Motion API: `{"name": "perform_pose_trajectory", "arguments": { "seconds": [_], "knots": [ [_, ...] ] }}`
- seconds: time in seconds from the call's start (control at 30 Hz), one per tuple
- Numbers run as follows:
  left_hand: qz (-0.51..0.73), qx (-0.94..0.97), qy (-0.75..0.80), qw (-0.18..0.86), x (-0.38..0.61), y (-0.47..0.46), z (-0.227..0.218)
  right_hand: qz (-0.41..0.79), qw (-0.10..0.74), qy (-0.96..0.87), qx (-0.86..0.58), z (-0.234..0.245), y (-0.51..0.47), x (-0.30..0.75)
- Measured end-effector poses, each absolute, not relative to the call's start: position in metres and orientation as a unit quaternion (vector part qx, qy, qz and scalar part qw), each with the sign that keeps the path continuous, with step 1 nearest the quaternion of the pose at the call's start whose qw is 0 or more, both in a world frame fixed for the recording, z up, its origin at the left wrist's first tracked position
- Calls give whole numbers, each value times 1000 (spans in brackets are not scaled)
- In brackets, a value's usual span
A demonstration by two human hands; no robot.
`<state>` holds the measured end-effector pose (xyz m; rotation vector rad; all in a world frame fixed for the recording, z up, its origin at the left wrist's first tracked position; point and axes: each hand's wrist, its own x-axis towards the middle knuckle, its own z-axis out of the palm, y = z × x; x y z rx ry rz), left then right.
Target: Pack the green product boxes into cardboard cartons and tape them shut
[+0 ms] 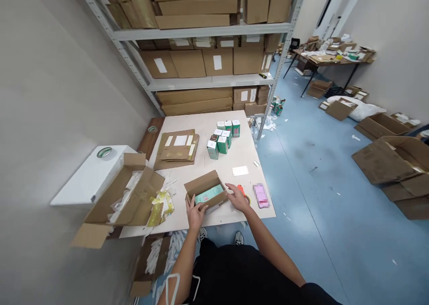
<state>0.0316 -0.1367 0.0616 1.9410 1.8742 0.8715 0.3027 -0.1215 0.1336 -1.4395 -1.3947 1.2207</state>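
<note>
A small open cardboard box (pixel 201 186) lies near the front edge of the pale table (pixel 234 162), with a teal packet (pixel 209 193) inside it. My left hand (pixel 195 212) grips the box's near left corner, fingers curled on its edge. My right hand (pixel 237 197) rests against the box's right end, fingers bent around it. Several small green and white cartons (pixel 221 137) stand grouped in the middle of the table.
Flattened cardboard sheets (pixel 176 149) lie at the table's left. A large open box with packing scraps (pixel 129 193) sits at the left edge. A pink item (pixel 261 195) and a white slip (pixel 240 170) lie to the right. Metal shelving (pixel 214 79) stacked with boxes stands behind. Loose cartons (pixel 392 162) litter the blue floor.
</note>
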Motion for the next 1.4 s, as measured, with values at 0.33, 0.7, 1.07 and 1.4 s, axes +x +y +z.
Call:
{"name": "perform_pose_trajectory", "arguments": {
  "seconds": [0.33,0.7,1.07,1.4],
  "knots": [
    [330,619,711,52,-29,-181,126,446,332,-701,-446,159,-78,214],
    [367,481,795,39,-135,-212,141,458,259,-789,-317,192,-20,69],
    [369,429,824,33,-196,-208,126,366,148,-870,-296,186,94,-109],
    [357,428,829,39,-194,-204,121,241,-162,-921,-261,132,168,-249]
  ]
}}
